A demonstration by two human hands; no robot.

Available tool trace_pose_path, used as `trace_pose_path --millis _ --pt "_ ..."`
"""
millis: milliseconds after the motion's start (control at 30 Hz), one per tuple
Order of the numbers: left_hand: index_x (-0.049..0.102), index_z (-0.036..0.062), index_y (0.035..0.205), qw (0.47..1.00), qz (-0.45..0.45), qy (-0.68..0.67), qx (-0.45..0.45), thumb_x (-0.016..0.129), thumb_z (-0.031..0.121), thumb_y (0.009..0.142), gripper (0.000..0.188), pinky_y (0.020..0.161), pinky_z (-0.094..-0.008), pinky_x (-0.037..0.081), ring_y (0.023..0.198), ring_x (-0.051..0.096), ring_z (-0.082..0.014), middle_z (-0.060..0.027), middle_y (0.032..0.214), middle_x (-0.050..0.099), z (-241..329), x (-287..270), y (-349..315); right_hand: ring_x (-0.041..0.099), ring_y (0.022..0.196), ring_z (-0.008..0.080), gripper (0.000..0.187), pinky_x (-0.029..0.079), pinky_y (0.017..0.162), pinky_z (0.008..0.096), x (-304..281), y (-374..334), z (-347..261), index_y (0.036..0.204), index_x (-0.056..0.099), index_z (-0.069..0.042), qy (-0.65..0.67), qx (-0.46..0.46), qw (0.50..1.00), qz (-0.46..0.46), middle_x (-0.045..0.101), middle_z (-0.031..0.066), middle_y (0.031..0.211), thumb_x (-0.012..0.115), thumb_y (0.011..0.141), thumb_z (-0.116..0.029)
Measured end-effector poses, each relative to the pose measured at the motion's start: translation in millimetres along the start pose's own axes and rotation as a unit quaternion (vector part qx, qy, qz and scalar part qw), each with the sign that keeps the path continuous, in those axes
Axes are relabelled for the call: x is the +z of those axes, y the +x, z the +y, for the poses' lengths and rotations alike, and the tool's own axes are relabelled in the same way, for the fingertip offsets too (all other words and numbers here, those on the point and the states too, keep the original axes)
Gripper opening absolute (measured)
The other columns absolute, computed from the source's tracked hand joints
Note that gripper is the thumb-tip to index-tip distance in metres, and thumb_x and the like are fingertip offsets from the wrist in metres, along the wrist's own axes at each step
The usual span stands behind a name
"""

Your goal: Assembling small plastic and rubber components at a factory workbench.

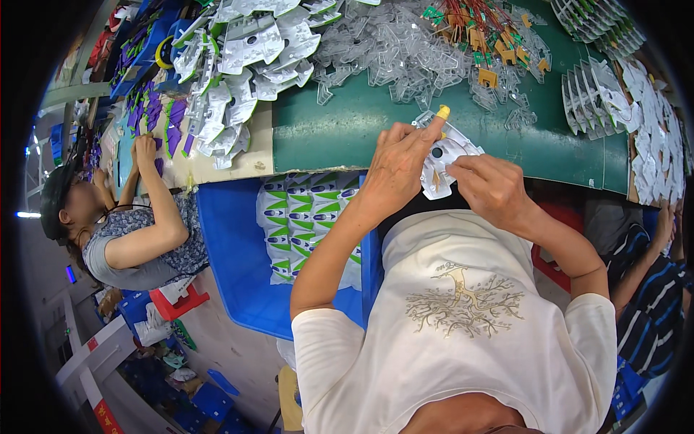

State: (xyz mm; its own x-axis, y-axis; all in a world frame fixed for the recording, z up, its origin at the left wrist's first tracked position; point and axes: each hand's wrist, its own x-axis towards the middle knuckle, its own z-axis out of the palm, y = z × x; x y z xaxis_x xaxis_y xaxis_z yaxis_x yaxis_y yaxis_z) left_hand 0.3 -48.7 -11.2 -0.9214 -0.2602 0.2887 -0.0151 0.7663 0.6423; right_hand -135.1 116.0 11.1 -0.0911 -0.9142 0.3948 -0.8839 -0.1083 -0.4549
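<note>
My left hand (396, 165) grips a white plastic shell (454, 150) at the bench's front edge. A yellow cover (443, 112) sits on one of its fingertips. The shell has a dark round hole, and its hollow inner side seems to face up. At the shell's right side, my right hand (495, 189) has its fingers pinched together. Whatever it holds, if anything, is hidden by the fingers. A small tan piece (438, 179) shows on the shell's lower part.
Ahead lie clear plastic parts (394, 54) and tan pieces with red wires (499, 43) on the green bench (325, 137). White-green shells (249, 50) are heaped at left. A blue bin (235, 253) holds packed parts below. Co-workers sit left (137, 231) and right (643, 304).
</note>
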Motion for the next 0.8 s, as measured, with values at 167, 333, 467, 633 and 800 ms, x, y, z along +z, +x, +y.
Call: trace_pose_path --millis 167,333,467,633,800 --pt "0.039 0.0081 0.149 0.999 0.002 -0.032 -0.018 0.061 -0.008 0.082 0.072 0.093 -0.0399 0.040 0.098 0.055 -0.0290 -0.0082 0.114 0.067 -1 -3 0 0.066 0.075 0.0216 0.038 0.052 0.058 0.0308 -17 6 -4 0.105 0.068 -0.001 0.175 0.120 0.976 0.056 0.067 0.0127 0.100 0.067 0.068 0.003" --pt "0.038 0.0050 0.148 0.999 0.015 -0.045 0.017 0.060 -0.007 0.080 0.072 0.090 -0.0407 0.039 0.098 0.054 -0.0308 -0.0090 0.113 0.067 1 4 9 0.065 0.064 0.0227 0.030 0.049 0.055 0.0345 -19 -17 21 0.110 0.060 -0.005 0.148 0.289 0.945 0.045 0.066 0.0105 0.076 0.065 0.081 -0.001" --pt "0.046 -0.0011 0.140 0.993 0.045 -0.101 -0.051 0.063 -0.007 0.082 0.060 0.089 -0.0404 0.047 0.100 0.058 -0.0334 -0.0156 0.116 0.064 1 -1 -1 0.065 0.065 0.0270 0.021 0.050 0.059 0.0348 -3 -15 22 0.107 0.055 -0.004 0.227 0.251 0.940 0.049 0.062 0.0165 0.076 0.059 0.086 -0.003" --pt "0.051 -0.0025 0.133 0.989 0.137 -0.046 -0.023 0.069 -0.004 0.082 0.053 0.082 -0.0378 0.049 0.095 0.060 -0.0302 -0.0176 0.110 0.063 16 -15 9 0.060 0.071 0.0066 0.022 0.049 0.063 0.0225 -98 -30 30 0.102 0.057 -0.003 0.144 0.271 0.930 0.204 0.061 0.0034 0.086 0.060 0.082 0.007" --pt "0.054 -0.0023 0.129 0.993 0.064 -0.088 -0.054 0.070 -0.003 0.082 0.050 0.083 -0.0377 0.050 0.097 0.061 -0.0296 -0.0179 0.109 0.063 14 6 16 0.048 0.065 0.0011 0.020 0.036 0.056 0.0179 -198 -54 93 0.111 0.055 -0.003 0.156 0.326 0.872 0.331 0.057 -0.0032 0.080 0.053 0.092 0.001"
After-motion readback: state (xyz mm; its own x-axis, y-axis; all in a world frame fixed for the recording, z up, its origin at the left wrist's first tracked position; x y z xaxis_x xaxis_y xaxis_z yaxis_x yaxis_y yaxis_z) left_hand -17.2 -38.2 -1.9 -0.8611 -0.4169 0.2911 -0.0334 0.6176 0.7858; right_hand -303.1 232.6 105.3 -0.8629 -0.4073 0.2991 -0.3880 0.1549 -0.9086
